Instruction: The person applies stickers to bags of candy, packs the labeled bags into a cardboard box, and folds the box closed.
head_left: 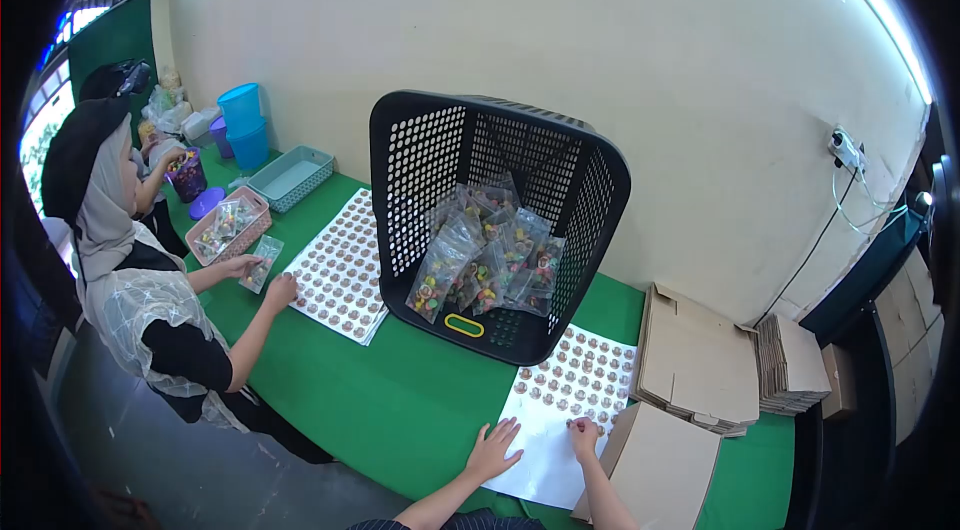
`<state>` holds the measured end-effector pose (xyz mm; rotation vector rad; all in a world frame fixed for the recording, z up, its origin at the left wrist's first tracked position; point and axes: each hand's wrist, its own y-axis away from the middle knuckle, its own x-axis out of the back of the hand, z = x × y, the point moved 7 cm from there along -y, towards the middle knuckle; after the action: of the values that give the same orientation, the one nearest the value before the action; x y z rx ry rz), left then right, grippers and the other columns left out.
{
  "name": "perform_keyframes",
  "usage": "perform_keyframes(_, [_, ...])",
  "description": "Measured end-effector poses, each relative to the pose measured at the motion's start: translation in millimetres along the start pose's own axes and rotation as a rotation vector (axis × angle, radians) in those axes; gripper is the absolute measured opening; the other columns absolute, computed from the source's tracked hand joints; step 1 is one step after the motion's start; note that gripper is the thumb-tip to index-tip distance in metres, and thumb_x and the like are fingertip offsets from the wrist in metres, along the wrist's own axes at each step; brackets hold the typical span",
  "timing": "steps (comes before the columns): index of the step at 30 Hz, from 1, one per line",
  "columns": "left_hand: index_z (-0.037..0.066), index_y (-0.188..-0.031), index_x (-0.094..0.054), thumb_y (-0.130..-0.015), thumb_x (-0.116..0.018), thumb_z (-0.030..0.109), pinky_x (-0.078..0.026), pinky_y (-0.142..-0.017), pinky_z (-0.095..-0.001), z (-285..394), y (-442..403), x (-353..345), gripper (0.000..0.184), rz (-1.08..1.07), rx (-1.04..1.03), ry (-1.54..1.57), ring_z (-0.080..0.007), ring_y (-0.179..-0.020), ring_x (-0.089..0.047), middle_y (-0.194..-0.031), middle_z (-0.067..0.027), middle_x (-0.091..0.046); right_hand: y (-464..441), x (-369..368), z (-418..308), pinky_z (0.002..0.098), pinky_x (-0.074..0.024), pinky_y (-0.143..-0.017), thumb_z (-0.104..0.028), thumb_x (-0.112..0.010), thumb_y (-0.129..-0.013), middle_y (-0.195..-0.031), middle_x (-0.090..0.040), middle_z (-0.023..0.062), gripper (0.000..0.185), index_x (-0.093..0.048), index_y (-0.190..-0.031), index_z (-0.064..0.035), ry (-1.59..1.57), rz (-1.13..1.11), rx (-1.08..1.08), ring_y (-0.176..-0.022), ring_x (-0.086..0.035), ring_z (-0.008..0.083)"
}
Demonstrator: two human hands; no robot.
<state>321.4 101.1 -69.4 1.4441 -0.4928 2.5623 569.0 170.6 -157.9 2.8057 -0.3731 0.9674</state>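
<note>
My left hand [493, 451] lies with fingers spread on the bare lower part of a white sheet of round stickers [570, 370]. At the lowest row of stickers, my right hand [584, 442] is closed in a pinch on a small round sticker [571, 423]. Just beyond the sheet stands a large black basket [400, 230], tipped toward me. Inside it are several clear zip bags [490, 255] with colourful pieces in them. The basket covers part of the sheet's upper left.
Flattened cardboard boxes [697, 355] lie to the right, with another cardboard piece [655, 470] beside my right hand. On the left a co-worker [165, 320] holds a clear bag [262, 263] over the green table [330, 380], near another sticker sheet [335, 275] and a pink basket [237, 248].
</note>
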Motion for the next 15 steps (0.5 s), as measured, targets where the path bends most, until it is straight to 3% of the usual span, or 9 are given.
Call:
perform_keyframes(3, [0.009,-0.126,-0.037,-0.081,-0.045,0.042,-0.016,-0.101,-0.0421,0.3,0.1,0.8,0.056,0.018,0.003,0.001,-0.0177,-0.124,-0.028,-0.134,-0.0065,-0.032,22.3,8.2,-41.3,0.0327,-0.0431,-0.070,-0.009,-0.059,-0.077,-0.081,-0.059,0.0051,0.014,-0.052,-0.087,-0.0028,-0.532,-0.258,-0.290,-0.077,-0.053,0.0130])
perform_keyframes(6, [0.009,-0.127,-0.035,-0.082,-0.044,0.043,-0.015,-0.102,-0.0410,1.6,0.5,-0.2,0.057,-0.007,0.013,-0.009,-0.0167,-0.125,-0.026,-0.135,-0.0057,-0.030,54.8,24.8,-75.4,0.0347,-0.0416,-0.071,-0.010,-0.057,-0.079,-0.087,-0.059,0.0044,0.010,-0.052,-0.086,-0.0065,-0.794,-0.379,-0.479,-0.081,-0.051,0.0119])
perform_keyframes(9, [0.009,-0.127,-0.035,-0.081,-0.044,0.043,-0.015,-0.102,-0.0405,3.7,-1.1,2.7,0.058,-0.006,0.014,-0.008,-0.0170,-0.125,-0.026,-0.134,-0.0060,-0.031,77.5,56.7,-105.0,0.0280,-0.0417,-0.073,-0.008,-0.057,-0.078,-0.089,-0.058,0.0048,0.016,-0.052,-0.093,-0.0073,-0.909,-0.402,-0.454,-0.080,-0.054,0.0153])
perform_keyframes(12, [0.009,-0.127,-0.035,-0.080,-0.045,0.044,-0.014,-0.102,-0.0402,4.7,-1.4,0.0,0.059,-0.016,0.019,-0.015,-0.0175,-0.125,-0.026,-0.135,-0.0068,-0.030,70.9,86.8,-77.5,0.0326,-0.0431,-0.071,-0.008,-0.056,-0.080,-0.095,-0.057,0.0075,0.016,-0.048,-0.093,-0.0096,-0.880,-0.435,-0.266,-0.081,-0.053,0.0178])
perform_keyframes(15, [0.010,-0.129,-0.033,-0.080,-0.044,0.047,-0.011,-0.104,-0.0399,4.8,-1.2,-5.5,0.062,-0.033,0.030,-0.051,-0.0164,-0.126,-0.023,-0.136,-0.0061,-0.028,76.9,136.2,-62.9,0.0338,-0.0436,-0.074,-0.008,-0.058,-0.078,-0.099,-0.058,0.0061,0.016,-0.051,-0.092,-0.0080,-0.817,-0.331,-0.255,-0.081,-0.053,0.0172])
